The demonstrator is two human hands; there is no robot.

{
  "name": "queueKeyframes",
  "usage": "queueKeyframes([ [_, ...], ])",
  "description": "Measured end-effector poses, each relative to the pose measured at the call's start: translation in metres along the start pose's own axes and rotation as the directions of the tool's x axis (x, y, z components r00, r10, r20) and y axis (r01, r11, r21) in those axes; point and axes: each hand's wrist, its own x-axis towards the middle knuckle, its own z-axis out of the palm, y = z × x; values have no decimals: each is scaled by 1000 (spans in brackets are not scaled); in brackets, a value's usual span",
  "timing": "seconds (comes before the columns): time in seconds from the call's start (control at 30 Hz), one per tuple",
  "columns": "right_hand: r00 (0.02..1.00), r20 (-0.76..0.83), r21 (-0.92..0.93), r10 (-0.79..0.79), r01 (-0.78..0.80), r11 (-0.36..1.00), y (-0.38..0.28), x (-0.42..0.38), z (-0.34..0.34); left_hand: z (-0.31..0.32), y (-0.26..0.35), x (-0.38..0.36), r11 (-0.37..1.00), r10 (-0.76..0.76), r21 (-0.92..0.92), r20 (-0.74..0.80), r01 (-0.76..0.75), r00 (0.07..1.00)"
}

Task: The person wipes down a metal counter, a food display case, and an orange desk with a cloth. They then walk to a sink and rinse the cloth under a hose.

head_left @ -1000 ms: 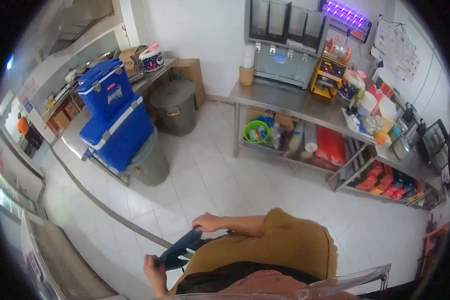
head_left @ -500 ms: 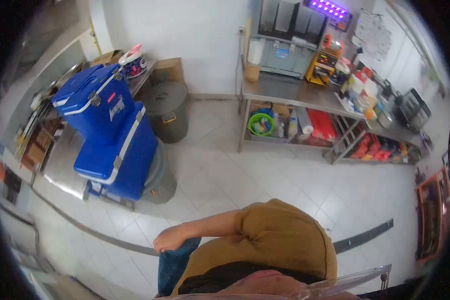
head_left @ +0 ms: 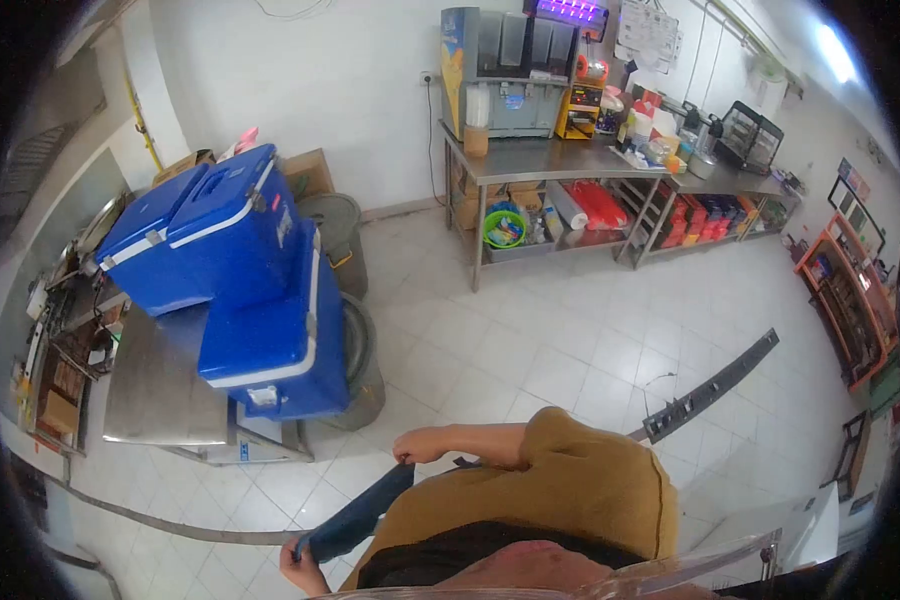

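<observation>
A dark blue cloth (head_left: 355,518) is stretched at a slant between my two hands at the lower left, in front of my mustard-coloured shirt. Its upper end is gripped in my right hand (head_left: 420,446), whose arm reaches across my body. My left hand (head_left: 302,566) is closed on the lower end, near the bottom of the view. How the cloth continues behind my hands and against my body is hidden.
Several blue cool boxes (head_left: 270,335) are stacked on a steel table (head_left: 160,385) at left, beside grey bins (head_left: 365,375). A steel bench (head_left: 540,158) stands along the far wall. A dark strip (head_left: 715,385) lies on the tiled floor; an orange shelf (head_left: 850,300) stands at right.
My left hand has come into view, holding the cloth's lower end. My right hand has moved right and slightly up, and the cloth now runs slanted instead of hanging. The view has turned.
</observation>
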Motion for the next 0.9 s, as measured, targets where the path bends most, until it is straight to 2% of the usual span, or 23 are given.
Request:
queueKeyframes([
  [0.07, 999, 31, 6, 18, -18, 1000, -11, 21, 14, -17, 11, 32, 997, 48, 60, 27, -50, 998],
  [0.1, 999, 45, 13, 21, -21, 1000, -18, 35, 19, -19, 35, 40, 999, -1, 39, 10, 1, 1000],
  [0.2, 988, -49, 138, 149, -141, 980, -35, 89, 36, -62, 18, 76, 1000, 7, -11, 11, -7, 1000],
  [0.23, 989, -52, 157, 136, -127, 979, -37, 111, 45, -80, 7, 85, 1000, -14, 19, -9, 14, 1000],
  [0.3, 995, -52, 187, 86, -75, 980, -34, 168, 61, -122, -15, 105, 996, -45, 78, -77, 51, 996],
  [0.4, 998, -15, 184, -59, 60, 981, -42, 273, 90, -195, -42, 115, 943, -8, 325, -198, 74, 980],
  [0.43, 994, 93, 216, -50, 29, 976, -52, 313, 95, -229, -67, 114, 938, -129, 290, -219, 191, 967],
  [0.53, 924, 353, 290, -143, 37, 956, -99, 423, 112, -306, -96, 107, 890, -246, 277, -374, 361, 894],
  [0.57, 893, 371, 285, -256, 153, 946, -113, 457, 120, -325, -105, 108, 883, -259, 262, -422, 390, 869],
  [0.67, 873, 366, 373, -322, 180, 910, -162, 525, 131, -365, -115, 114, 870, -295, 201, -519, 450, 802],
  [0.77, 871, 375, 378, -318, 170, 910, -192, 565, 129, -392, -122, 127, 896, -280, 136, -565, 423, 776],
  [0.83, 911, 297, 440, -287, 137, 888, -200, 589, 140, -408, -127, 142, 942, -207, 90, -602, 323, 771],
  [0.87, 921, 271, 474, -281, 126, 871, -205, 599, 148, -414, -126, 151, 967, -160, 50, -646, 251, 747],
  [0.9, 928, 287, 464, -239, 84, 882, -213, 613, 154, -421, -121, 175, 983, -133, -14, -733, 182, 667],
])
